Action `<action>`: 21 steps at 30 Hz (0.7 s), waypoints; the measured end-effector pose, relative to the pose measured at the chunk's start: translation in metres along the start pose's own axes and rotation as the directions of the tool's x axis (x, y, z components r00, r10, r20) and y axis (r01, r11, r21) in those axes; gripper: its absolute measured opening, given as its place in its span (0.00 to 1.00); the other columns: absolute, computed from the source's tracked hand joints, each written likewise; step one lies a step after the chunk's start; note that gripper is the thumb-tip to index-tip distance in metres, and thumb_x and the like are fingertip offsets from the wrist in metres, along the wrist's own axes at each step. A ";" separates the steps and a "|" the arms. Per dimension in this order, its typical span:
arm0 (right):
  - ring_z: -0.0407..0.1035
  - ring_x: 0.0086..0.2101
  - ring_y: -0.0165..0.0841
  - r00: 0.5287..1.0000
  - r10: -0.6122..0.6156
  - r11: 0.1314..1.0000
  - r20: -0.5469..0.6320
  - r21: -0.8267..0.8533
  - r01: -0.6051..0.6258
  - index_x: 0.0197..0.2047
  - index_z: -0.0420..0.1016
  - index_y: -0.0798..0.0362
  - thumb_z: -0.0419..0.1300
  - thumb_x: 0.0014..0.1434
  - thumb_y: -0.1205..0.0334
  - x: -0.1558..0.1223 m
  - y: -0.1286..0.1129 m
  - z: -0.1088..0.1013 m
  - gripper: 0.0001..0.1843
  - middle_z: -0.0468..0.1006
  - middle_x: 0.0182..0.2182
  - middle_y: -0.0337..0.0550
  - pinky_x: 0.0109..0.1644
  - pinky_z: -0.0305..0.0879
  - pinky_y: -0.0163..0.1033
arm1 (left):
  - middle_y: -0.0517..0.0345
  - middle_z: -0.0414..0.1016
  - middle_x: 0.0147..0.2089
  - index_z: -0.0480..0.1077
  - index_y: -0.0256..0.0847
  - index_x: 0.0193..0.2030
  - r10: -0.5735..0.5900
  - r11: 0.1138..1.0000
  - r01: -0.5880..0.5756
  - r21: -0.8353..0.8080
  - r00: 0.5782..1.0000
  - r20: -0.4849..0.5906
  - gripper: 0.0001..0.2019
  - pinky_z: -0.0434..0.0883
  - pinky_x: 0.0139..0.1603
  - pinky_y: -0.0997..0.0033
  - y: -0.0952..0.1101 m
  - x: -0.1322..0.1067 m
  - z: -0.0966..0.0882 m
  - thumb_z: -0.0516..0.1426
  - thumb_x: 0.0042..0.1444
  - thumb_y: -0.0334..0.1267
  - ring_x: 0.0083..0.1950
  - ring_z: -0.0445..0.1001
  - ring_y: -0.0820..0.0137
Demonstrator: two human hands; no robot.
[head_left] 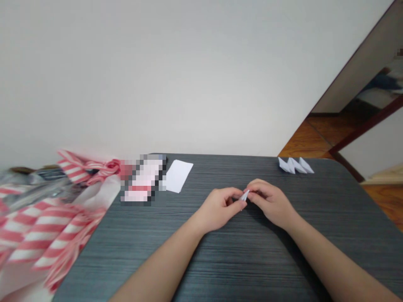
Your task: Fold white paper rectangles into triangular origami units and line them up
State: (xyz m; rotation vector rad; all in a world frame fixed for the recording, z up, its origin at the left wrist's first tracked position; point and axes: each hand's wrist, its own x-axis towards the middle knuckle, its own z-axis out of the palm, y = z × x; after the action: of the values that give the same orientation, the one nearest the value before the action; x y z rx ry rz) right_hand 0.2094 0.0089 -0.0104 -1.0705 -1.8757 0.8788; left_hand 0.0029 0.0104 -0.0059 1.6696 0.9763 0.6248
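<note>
A dark counter (147, 239) lies below the left hand (222, 209) and right hand (273, 204), which meet over its middle, narrowed to a pinch. At ten o'clock from them lies a white sheet (179, 176); at two, a row of folded pieces (297, 165). Held by both, the small folded paper (244, 196) runs lengthwise roughly seven to one o'clock, narrow tip toward one.

Folded papers (297, 166) block far right; far-middle tabletop (220, 171) is open.
</note>
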 end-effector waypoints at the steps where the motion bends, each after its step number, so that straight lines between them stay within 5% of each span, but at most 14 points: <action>1: 0.73 0.38 0.34 1.000 -0.001 1.000 -0.002 -0.008 0.001 0.38 0.78 0.50 0.59 0.64 0.64 0.000 0.000 0.000 0.06 0.78 0.36 0.42 0.44 0.67 0.39 | 0.61 0.71 0.28 0.76 0.39 0.47 -0.003 1.000 0.003 0.002 1.000 -0.008 0.14 0.60 0.27 0.76 -0.001 0.000 0.000 0.58 0.60 0.43 0.27 0.64 0.75; 11: 0.73 0.36 0.35 0.998 0.051 0.997 -0.030 -0.055 -0.052 0.34 0.78 0.51 0.60 0.63 0.63 0.000 -0.001 0.000 0.07 0.78 0.35 0.44 0.42 0.68 0.40 | 0.61 0.72 0.26 0.76 0.40 0.49 -0.023 0.998 0.026 0.056 0.997 -0.068 0.15 0.61 0.28 0.75 0.002 0.001 0.001 0.59 0.59 0.43 0.26 0.66 0.73; 21: 0.68 0.30 0.32 0.988 0.156 0.988 -0.009 -0.015 -0.156 0.32 0.72 0.51 0.59 0.62 0.61 -0.003 0.003 0.003 0.07 0.76 0.33 0.42 0.34 0.64 0.36 | 0.65 0.66 0.26 0.69 0.39 0.37 -0.020 0.999 0.024 0.044 0.995 -0.101 0.13 0.57 0.26 0.77 -0.001 0.002 0.001 0.63 0.54 0.45 0.27 0.62 0.76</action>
State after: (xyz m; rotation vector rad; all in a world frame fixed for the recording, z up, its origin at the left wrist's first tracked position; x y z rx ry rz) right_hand 0.2089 0.0069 -0.0147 -1.2420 -1.8138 0.9479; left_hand 0.0046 0.0113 -0.0074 1.6783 1.0868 0.6817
